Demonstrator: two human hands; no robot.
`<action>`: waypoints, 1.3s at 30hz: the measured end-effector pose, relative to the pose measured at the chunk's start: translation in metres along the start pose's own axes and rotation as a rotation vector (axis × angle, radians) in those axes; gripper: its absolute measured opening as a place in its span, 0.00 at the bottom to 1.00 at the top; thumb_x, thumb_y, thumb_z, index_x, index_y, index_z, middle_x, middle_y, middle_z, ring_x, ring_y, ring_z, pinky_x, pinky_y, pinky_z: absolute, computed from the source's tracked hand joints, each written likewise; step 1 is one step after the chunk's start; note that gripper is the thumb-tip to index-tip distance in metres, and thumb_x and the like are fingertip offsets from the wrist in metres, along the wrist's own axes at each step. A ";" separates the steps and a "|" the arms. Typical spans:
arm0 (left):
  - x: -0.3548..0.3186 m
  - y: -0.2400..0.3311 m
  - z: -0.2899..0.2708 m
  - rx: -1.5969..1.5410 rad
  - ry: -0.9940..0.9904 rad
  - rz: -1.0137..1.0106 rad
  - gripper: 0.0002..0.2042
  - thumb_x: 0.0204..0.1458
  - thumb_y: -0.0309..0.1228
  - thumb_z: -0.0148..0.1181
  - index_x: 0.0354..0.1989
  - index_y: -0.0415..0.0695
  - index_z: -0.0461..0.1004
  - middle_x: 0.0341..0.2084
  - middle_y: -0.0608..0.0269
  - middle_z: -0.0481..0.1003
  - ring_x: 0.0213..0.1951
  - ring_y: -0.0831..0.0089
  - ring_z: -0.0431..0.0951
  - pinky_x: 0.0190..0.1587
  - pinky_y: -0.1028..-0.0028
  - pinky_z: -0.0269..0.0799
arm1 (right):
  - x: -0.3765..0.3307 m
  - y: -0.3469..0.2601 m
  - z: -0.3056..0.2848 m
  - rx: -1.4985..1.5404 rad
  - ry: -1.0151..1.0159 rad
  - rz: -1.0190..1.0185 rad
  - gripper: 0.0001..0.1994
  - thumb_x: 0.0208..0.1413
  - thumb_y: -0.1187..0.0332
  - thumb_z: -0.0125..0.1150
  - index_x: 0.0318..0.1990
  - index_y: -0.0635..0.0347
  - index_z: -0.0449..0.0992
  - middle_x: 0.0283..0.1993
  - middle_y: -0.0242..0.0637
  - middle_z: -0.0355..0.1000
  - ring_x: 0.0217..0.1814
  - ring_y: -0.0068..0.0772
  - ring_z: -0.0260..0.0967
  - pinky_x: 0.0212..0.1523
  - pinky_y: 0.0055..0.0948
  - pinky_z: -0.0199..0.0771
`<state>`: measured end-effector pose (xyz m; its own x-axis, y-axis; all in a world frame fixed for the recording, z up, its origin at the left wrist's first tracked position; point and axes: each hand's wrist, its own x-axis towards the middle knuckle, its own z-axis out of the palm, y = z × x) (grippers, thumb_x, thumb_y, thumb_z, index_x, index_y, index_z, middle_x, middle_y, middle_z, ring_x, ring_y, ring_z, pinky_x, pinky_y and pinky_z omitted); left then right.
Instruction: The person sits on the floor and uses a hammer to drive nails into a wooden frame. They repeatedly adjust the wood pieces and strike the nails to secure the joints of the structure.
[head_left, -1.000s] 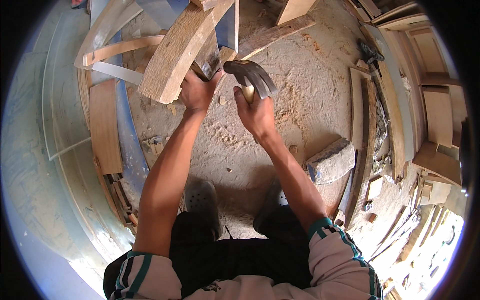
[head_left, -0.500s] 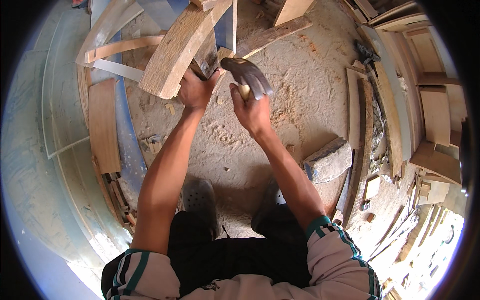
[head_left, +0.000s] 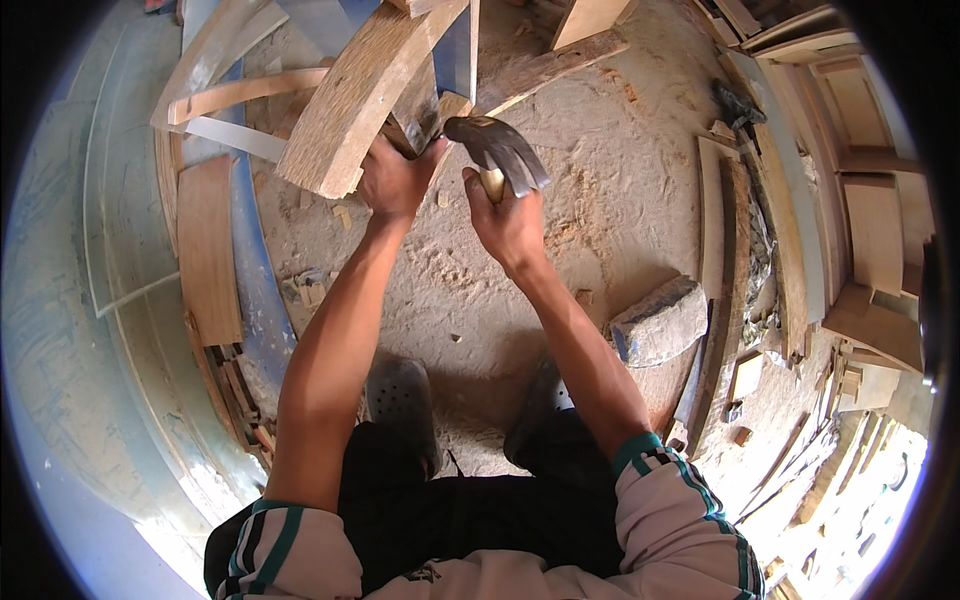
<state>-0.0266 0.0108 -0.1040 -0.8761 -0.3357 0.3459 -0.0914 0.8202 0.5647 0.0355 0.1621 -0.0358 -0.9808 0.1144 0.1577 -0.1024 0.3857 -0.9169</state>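
Note:
A claw hammer (head_left: 497, 148) is in my right hand (head_left: 512, 228), whose fingers are closed round its wooden handle just under the head. The hammer's striking face lies close to the thumb of my left hand (head_left: 392, 182). That hand is closed on the lower end of a wooden piece (head_left: 415, 105), with most of its fingers hidden behind the wood. A thick, curved wooden beam (head_left: 365, 95) slants across the upper middle, just beside the left hand. Whether the hammer touches the wood, I cannot tell.
A rough plank (head_left: 550, 72) lies beyond the hammer on the dusty floor (head_left: 600, 200). A stone-like block (head_left: 660, 320) sits right of my right forearm. Long boards (head_left: 735, 250) line the right side; a flat wooden panel (head_left: 208, 250) and glass sheets (head_left: 130, 190) stand at left.
The hammer head, slightly smeared before, is sharp now and a touch further right along with my right hand. My left hand keeps its place on the wooden piece.

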 end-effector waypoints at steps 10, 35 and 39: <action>0.000 -0.001 0.000 -0.036 0.047 0.047 0.55 0.29 0.53 0.79 0.59 0.31 0.53 0.45 0.39 0.71 0.47 0.41 0.74 0.46 0.50 0.70 | -0.003 0.002 0.007 0.011 0.003 0.093 0.16 0.57 0.68 0.60 0.51 0.63 0.73 0.44 0.58 0.75 0.46 0.63 0.74 0.44 0.48 0.75; 0.022 -0.032 -0.018 -0.613 -0.308 0.172 0.34 0.43 0.30 0.77 0.56 0.34 0.64 0.51 0.51 0.73 0.52 0.68 0.74 0.54 0.70 0.69 | -0.010 0.016 -0.015 -0.137 -0.092 0.369 0.19 0.60 0.54 0.60 0.35 0.65 0.75 0.21 0.44 0.73 0.22 0.34 0.72 0.26 0.39 0.71; 0.019 -0.021 -0.026 -0.765 -0.402 0.057 0.34 0.40 0.34 0.79 0.51 0.28 0.67 0.46 0.49 0.75 0.45 0.66 0.77 0.48 0.69 0.73 | 0.001 0.010 -0.010 -0.097 -0.196 0.471 0.17 0.62 0.56 0.59 0.35 0.65 0.73 0.26 0.45 0.76 0.26 0.34 0.76 0.27 0.36 0.76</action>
<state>-0.0289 -0.0250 -0.0897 -0.9838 0.0045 0.1791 0.1747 0.2453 0.9536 0.0353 0.1754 -0.0415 -0.9305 0.1259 -0.3440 0.3643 0.4177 -0.8324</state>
